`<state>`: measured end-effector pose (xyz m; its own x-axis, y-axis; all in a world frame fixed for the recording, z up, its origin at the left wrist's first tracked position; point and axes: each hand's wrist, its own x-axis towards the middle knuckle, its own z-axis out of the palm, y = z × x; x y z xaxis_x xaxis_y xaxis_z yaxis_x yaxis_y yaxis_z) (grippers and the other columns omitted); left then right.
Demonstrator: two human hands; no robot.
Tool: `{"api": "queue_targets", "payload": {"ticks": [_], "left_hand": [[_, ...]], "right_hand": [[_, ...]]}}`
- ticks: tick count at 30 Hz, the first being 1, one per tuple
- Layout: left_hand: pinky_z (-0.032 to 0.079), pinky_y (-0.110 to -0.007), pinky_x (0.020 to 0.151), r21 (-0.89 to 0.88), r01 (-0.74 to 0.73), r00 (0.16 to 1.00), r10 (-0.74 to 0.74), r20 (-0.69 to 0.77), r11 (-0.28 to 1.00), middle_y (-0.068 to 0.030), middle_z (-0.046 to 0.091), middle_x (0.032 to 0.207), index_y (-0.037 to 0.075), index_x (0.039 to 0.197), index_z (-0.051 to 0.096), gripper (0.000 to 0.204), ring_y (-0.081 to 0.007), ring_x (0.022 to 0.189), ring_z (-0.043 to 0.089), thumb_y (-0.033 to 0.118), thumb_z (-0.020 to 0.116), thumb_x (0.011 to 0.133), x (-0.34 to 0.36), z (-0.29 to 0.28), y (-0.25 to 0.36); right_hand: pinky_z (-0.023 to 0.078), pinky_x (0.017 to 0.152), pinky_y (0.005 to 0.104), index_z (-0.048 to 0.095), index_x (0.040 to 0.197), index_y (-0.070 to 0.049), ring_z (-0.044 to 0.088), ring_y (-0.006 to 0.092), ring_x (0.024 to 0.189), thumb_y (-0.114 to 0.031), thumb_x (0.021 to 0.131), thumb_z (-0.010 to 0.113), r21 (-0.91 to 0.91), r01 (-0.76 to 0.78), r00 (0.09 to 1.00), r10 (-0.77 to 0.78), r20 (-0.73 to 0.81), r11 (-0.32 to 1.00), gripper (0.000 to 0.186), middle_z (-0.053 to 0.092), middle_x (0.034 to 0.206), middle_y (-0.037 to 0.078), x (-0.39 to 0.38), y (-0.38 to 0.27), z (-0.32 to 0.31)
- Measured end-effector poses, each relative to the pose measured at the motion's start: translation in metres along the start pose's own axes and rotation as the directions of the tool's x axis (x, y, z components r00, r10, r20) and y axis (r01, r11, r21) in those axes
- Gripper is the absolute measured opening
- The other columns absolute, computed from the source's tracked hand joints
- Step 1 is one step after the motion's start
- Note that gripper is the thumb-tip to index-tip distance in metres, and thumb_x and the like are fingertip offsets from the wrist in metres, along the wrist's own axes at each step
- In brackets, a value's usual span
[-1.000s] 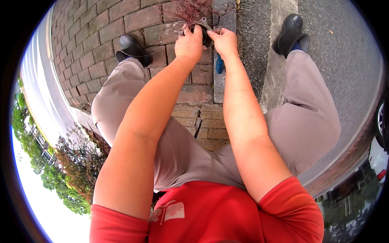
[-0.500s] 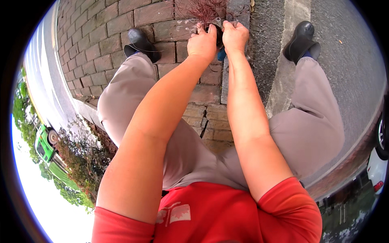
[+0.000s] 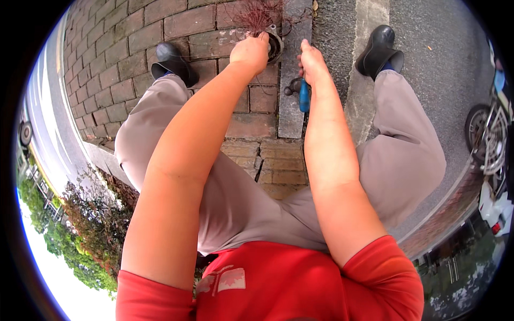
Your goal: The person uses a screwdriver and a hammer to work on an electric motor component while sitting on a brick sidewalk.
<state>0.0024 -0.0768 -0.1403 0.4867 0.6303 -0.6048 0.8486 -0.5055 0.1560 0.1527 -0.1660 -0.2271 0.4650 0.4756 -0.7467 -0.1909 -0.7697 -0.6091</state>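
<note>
My left hand [image 3: 250, 54] is closed at the left side of a round, dark metal part [image 3: 276, 47] with a hollow middle. From it spreads a tangle of thin, reddish copper-coloured wires [image 3: 259, 16] over the paving. My right hand [image 3: 315, 63] is apart from the ring, just to its right, with its fingers curled. A blue handle [image 3: 304, 97] sticks out below those fingers and appears to be held by them; the tool's working end is hidden. Beside it on the grey kerb lies a dark, knobbed metal object [image 3: 293, 86], its kind unclear.
Brick paving [image 3: 128, 56] lies left of the kerb stone [image 3: 290, 120], and asphalt with a pale stripe [image 3: 350, 101] lies right. My black shoes stand on both sides. A shrub [image 3: 99, 214] grows at left; a bicycle [image 3: 487, 128] and a white vehicle [image 3: 495, 208] stand far right.
My right hand has drawn away from the metal part, to the right and nearer me, and the blue handle has moved with it. My left hand stays at the part, whose ring shows more now.
</note>
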Motion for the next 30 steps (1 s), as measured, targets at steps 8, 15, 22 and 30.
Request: {"api": "queue_targets", "payload": {"ticks": [8, 15, 22, 30], "left_hand": [[0.059, -0.038, 0.059, -0.282, -0.015, 0.963, 0.090, 0.254, 0.959, -0.0186, 0.072, 0.105, 0.014, 0.134, 0.063, 0.039, -0.0297, 0.065, 0.072, 0.020, 0.064, 0.095, -0.013, -0.048, -0.007], [0.057, -0.037, 0.058, -0.444, -0.235, 0.972, 0.220, -0.085, 0.865, -0.0167, 0.071, 0.081, 0.016, 0.137, 0.062, 0.041, -0.0199, 0.057, 0.065, 0.010, 0.056, 0.096, 0.007, -0.029, -0.014], [0.056, -0.043, 0.074, -0.189, -0.269, 0.963, 0.259, -0.077, 0.945, -0.0192, 0.071, 0.091, 0.027, 0.138, 0.061, 0.062, -0.0344, 0.079, 0.068, 0.000, 0.056, 0.083, 0.017, -0.023, -0.004], [0.055, -0.045, 0.083, -0.125, -0.260, 0.966, 0.258, -0.031, 0.957, -0.0200, 0.071, 0.108, 0.022, 0.135, 0.062, 0.056, -0.0368, 0.097, 0.069, 0.001, 0.058, 0.083, 0.023, -0.019, -0.006]], "right_hand": [[0.049, 0.092, 0.0493, 0.069, 0.106, 0.003, 0.063, 0.0453, 0.106, -0.034, 0.103, 0.050, -0.520, 0.302, 0.953, -0.274, 0.131, 0.799, 0.042, 0.068, 0.109, 0.028, -0.013, -0.013, 0.017], [0.052, 0.092, 0.0477, 0.072, 0.108, -0.001, 0.064, 0.0425, 0.108, -0.032, 0.099, 0.056, -0.652, 0.388, 0.915, -0.360, 0.185, 0.651, 0.036, 0.069, 0.110, 0.026, -0.016, -0.039, 0.009], [0.053, 0.083, 0.0487, 0.075, 0.109, -0.008, 0.067, 0.0400, 0.097, -0.032, 0.093, 0.068, -0.481, 0.420, 0.906, -0.386, 0.174, 0.769, 0.030, 0.071, 0.103, 0.022, -0.020, -0.043, 0.014], [0.052, 0.084, 0.0500, 0.073, 0.104, -0.002, 0.066, 0.0434, 0.097, -0.033, 0.093, 0.066, -0.398, 0.468, 0.883, -0.432, 0.182, 0.789, 0.033, 0.070, 0.100, 0.025, -0.037, -0.046, 0.014]]}}
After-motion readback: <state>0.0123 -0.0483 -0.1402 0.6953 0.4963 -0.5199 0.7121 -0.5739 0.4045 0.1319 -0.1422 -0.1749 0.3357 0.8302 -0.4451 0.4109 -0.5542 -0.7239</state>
